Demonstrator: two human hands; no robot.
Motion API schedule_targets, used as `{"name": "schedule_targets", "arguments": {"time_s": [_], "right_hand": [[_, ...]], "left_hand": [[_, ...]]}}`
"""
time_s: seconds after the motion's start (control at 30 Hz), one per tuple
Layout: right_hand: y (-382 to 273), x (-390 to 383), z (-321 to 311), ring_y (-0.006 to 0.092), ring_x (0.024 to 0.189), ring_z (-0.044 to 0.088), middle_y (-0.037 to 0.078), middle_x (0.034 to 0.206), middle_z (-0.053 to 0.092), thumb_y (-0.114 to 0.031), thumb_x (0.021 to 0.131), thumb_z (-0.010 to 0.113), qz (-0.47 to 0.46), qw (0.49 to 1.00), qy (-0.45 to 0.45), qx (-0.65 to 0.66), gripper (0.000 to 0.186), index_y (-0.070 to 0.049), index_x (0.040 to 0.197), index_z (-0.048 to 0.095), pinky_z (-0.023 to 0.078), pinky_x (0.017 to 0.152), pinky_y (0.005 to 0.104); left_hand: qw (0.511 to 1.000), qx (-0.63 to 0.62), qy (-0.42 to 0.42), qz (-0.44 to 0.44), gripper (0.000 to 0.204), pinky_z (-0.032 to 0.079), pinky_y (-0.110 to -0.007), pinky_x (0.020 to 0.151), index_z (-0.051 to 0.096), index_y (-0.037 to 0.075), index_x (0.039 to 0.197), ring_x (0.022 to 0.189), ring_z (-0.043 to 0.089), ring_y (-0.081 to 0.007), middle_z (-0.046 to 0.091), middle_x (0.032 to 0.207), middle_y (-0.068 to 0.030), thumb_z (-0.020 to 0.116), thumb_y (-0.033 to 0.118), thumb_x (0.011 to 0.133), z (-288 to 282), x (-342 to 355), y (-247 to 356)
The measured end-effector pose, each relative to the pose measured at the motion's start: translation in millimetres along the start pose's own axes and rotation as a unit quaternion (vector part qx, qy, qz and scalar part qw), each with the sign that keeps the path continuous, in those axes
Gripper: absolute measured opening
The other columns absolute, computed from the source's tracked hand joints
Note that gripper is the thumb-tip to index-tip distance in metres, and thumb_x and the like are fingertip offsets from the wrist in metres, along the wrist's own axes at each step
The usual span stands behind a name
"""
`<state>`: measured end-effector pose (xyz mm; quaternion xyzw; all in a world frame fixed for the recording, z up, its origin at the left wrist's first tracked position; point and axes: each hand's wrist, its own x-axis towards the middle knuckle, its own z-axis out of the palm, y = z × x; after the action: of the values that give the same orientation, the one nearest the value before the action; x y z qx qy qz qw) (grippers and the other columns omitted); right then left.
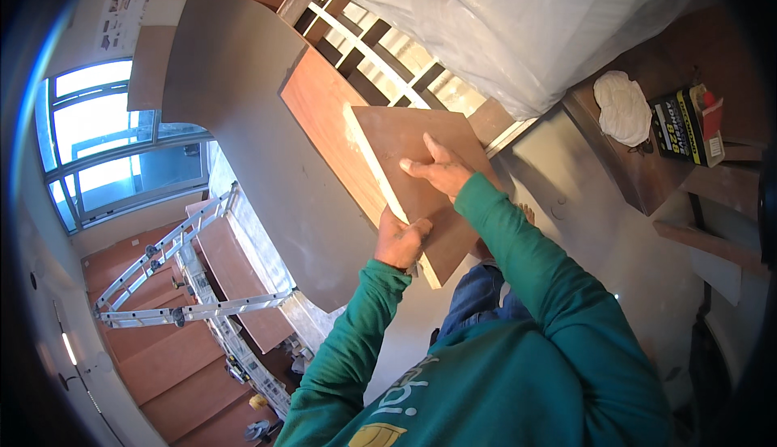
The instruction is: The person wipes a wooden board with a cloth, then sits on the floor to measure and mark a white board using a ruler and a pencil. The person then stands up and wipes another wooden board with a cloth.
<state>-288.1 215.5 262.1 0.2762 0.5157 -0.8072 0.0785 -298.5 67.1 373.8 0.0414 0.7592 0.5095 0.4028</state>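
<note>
A thick brown wooden panel (453, 232) with a pale, rough edge is tilted in front of me. My left hand (401, 240) is closed around its pale left edge, the thumb lying on the brown face. Flat on that same face, higher up, rests my right hand (439, 170) with thumb and fingers apart. Just left of the panel, a reddish plywood surface (324, 99) runs alongside a large grey-brown sheet (243, 107) with rounded corners. Whether the panel's far end touches the plywood, I cannot tell.
Behind is a slatted wooden frame (372, 50), beside translucent plastic sheeting (502, 26). At right, a white bundle (623, 108) and a black-and-yellow container (684, 127) stand on a brown surface (639, 176). An aluminium ladder (227, 305) and brown boards (178, 382) occupy the left.
</note>
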Motion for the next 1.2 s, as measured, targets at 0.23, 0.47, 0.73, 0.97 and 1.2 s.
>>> {"name": "schedule_targets", "arguments": {"time_s": [0.23, 0.47, 0.73, 0.97, 1.2], "right_hand": [[-20, -1, 28, 0.0439, 0.160, 0.008, 0.030, 0.171, 0.007, -0.085, 0.075, 0.068, 0.072, 0.995, 0.063, 0.018, 0.141, 0.006, 0.164, 0.008, 0.020, 0.129, 0.0516], [-8, 9, 19, 0.0419, 0.160, 0.009, 0.032, 0.171, 0.006, -0.082, 0.075, 0.071, 0.047, 0.997, 0.031, -0.046, 0.141, 0.008, 0.163, 0.008, 0.020, 0.129, 0.0487], [4, 11, 7, 0.0411, 0.160, 0.011, 0.029, 0.172, 0.008, -0.078, 0.080, 0.070, 0.022, 0.993, -0.028, 0.108, 0.135, 0.008, 0.163, 0.008, 0.022, 0.129, 0.0468], [-9, 14, 31, 0.0388, 0.159, 0.018, 0.029, 0.171, 0.011, -0.080, 0.079, 0.069, 0.096, 0.990, 0.100, -0.027, 0.136, 0.007, 0.164, 0.007, 0.024, 0.129, 0.0451], [0, 18, 4, 0.0370, 0.161, 0.012, 0.029, 0.171, 0.011, -0.087, 0.076, 0.063, 0.065, 0.997, 0.045, -0.021, 0.138, 0.010, 0.162, 0.015, 0.024, 0.128, 0.0493]], "left_hand": [[0.999, -0.016, -0.033, -0.009, 0.054, 0.055, -0.035, 0.091, 0.051, -0.006, 0.137, 0.104, 0.067, -0.0226, 0.067, 0.120, -0.0135, 0.060, -0.007, 0.084, -4, 5, -6], [0.999, 0.018, 0.001, -0.049, 0.055, 0.056, -0.034, 0.088, 0.050, -0.005, 0.138, 0.100, 0.068, -0.0221, 0.068, 0.119, -0.0138, 0.060, -0.006, 0.084, -9, 1, -3], [0.998, -0.033, 0.044, -0.007, 0.037, 0.046, -0.026, 0.054, 0.059, -0.004, 0.121, 0.062, 0.057, -0.0102, 0.066, 0.086, -0.0030, 0.064, -0.002, 0.084, -10, 2, -9], [0.997, 0.064, 0.006, -0.030, 0.039, 0.048, -0.029, 0.065, 0.059, -0.004, 0.123, 0.074, 0.060, -0.0146, 0.068, 0.096, -0.0067, 0.065, -0.001, 0.084, -15, 3, -5], [1.000, 0.006, 0.028, 0.002, 0.039, 0.051, -0.029, 0.062, 0.059, -0.004, 0.123, 0.071, 0.062, -0.0136, 0.069, 0.093, -0.0052, 0.064, -0.001, 0.084, -7, 0, -6]]}}
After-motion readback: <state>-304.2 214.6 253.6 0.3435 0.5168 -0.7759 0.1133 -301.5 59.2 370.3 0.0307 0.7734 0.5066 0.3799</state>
